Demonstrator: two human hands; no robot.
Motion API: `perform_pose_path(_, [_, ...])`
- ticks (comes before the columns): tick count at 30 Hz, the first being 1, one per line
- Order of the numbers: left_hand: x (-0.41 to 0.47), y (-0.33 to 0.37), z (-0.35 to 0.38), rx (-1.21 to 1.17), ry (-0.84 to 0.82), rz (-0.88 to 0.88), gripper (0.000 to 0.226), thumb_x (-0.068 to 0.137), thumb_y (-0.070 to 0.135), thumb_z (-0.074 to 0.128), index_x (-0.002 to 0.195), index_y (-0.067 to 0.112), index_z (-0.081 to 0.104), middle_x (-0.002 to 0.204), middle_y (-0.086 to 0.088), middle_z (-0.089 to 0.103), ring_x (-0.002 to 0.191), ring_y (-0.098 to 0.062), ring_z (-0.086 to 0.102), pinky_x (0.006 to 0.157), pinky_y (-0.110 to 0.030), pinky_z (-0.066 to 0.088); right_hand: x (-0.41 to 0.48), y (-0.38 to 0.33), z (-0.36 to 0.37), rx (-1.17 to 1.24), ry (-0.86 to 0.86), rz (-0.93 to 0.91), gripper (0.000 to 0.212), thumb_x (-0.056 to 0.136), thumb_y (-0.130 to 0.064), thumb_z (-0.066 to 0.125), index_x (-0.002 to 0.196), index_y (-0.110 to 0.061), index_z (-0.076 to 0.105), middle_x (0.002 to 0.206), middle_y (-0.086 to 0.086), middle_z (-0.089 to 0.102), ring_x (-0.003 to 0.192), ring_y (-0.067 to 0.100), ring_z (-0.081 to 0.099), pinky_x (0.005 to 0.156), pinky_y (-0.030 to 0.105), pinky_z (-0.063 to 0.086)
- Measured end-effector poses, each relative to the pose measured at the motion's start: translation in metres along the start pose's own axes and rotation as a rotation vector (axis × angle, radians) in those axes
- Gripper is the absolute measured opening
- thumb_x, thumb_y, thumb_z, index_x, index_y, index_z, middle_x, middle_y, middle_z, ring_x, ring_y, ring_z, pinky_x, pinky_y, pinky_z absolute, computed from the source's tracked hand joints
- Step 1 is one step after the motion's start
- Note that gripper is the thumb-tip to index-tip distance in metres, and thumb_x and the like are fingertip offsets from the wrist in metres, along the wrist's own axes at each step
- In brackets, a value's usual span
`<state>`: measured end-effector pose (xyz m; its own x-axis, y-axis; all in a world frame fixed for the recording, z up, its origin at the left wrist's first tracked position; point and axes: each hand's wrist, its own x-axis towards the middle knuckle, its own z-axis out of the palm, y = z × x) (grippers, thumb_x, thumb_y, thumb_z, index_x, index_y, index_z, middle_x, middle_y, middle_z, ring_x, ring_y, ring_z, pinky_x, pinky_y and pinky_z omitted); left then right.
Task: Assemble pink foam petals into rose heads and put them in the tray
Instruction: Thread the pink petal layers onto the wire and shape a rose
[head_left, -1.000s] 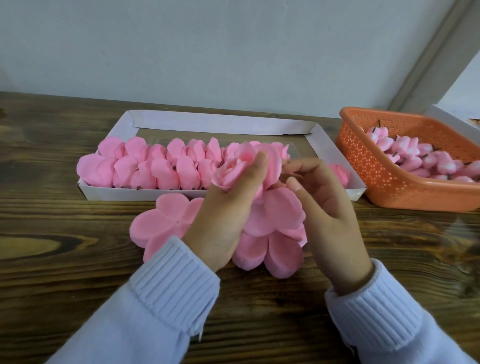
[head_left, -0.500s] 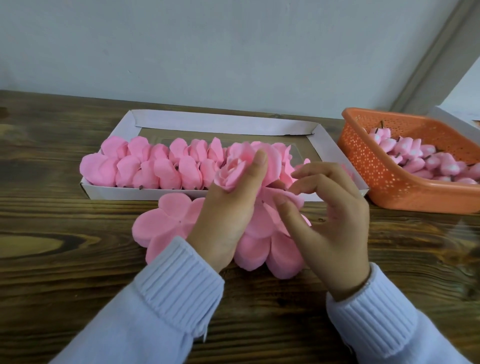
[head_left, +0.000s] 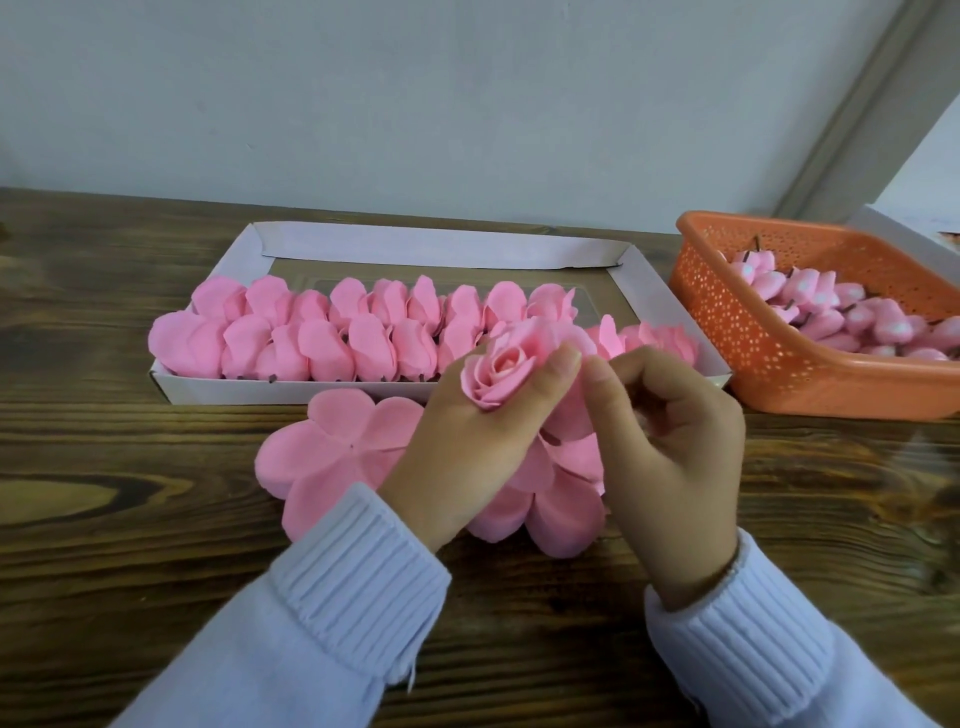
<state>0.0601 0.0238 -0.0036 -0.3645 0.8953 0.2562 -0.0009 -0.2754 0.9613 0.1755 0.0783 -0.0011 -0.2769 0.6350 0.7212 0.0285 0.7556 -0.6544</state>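
My left hand (head_left: 467, 447) grips a half-wrapped pink foam rose head (head_left: 501, 371), its spiral centre facing up, just in front of the white cardboard tray (head_left: 291, 388). My right hand (head_left: 670, 441) is curled beside it, thumb and forefinger pinching an outer petal at the rose's right side. Several finished rose heads (head_left: 332, 332) lie in rows along the tray's near side. Flat five-lobed petal sheets (head_left: 337, 452) lie on the table under my hands, partly hidden by them.
An orange perforated plastic basket (head_left: 743, 338) at the right holds several pink buds on short dark stems (head_left: 831, 312). A white box edge (head_left: 904, 234) shows behind it. The dark wooden table (head_left: 104, 467) runs to the wall at the back.
My left hand has tipped the rose so its centre now shows. My right hand has drawn in closer, and its fingers have curled tight against the rose's right side.
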Motion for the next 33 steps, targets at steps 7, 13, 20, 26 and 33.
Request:
perform_pose_path(7, [0.001, 0.001, -0.002, -0.048, -0.013, -0.015, 0.030, 0.071, 0.056, 0.060, 0.057, 0.029, 0.063, 0.062, 0.008, 0.056, 0.068, -0.014, 0.054, 0.071, -0.041, 0.043, 0.000, -0.002, 0.003, 0.192, 0.019, 0.038, 0.011, 0.089, -0.012, 0.049, 0.083, -0.017, 0.056, 0.074, 0.000, 0.060, 0.067, 0.012, 0.057, 0.063, 0.025, 0.046])
perform_pose_path(13, [0.000, 0.007, 0.000, -0.231, -0.151, -0.026, 0.077, 0.055, 0.066, 0.079, 0.100, 0.005, 0.065, 0.105, -0.036, 0.059, 0.106, -0.049, 0.056, 0.103, -0.065, 0.037, 0.003, 0.005, 0.005, 0.457, -0.063, 0.402, 0.022, 0.080, -0.005, 0.046, 0.094, -0.015, 0.060, 0.085, -0.004, 0.064, 0.078, 0.007, 0.058, 0.068, 0.021, 0.046])
perform_pose_path(20, [0.000, 0.008, -0.005, -0.372, -0.330, -0.069, 0.022, 0.070, 0.002, 0.072, 0.086, 0.017, 0.075, 0.082, 0.001, 0.068, 0.087, -0.013, 0.064, 0.085, -0.028, 0.051, 0.005, 0.005, 0.002, 0.568, -0.196, 0.292, 0.036, 0.088, -0.038, 0.052, 0.112, -0.013, 0.062, 0.105, 0.017, 0.065, 0.101, 0.028, 0.061, 0.086, 0.043, 0.049])
perform_pose_path(26, [-0.001, 0.013, -0.005, -0.358, -0.306, -0.158, 0.020, 0.072, -0.007, 0.052, 0.084, 0.004, 0.064, 0.076, -0.009, 0.059, 0.079, -0.019, 0.058, 0.072, -0.028, 0.049, 0.002, 0.000, 0.005, 0.470, -0.275, 0.214, 0.034, 0.083, -0.033, 0.063, 0.115, -0.021, 0.059, 0.102, -0.004, 0.066, 0.094, 0.016, 0.063, 0.083, 0.030, 0.051])
perform_pose_path(33, [0.001, 0.008, -0.002, -0.258, -0.197, -0.234, 0.026, 0.069, 0.008, 0.054, 0.081, 0.019, 0.074, 0.082, -0.003, 0.071, 0.088, -0.017, 0.068, 0.083, -0.031, 0.055, 0.005, 0.000, 0.000, 0.416, -0.315, 0.257, 0.018, 0.082, -0.024, 0.068, 0.099, -0.020, 0.067, 0.094, -0.006, 0.071, 0.090, 0.009, 0.067, 0.078, 0.022, 0.051])
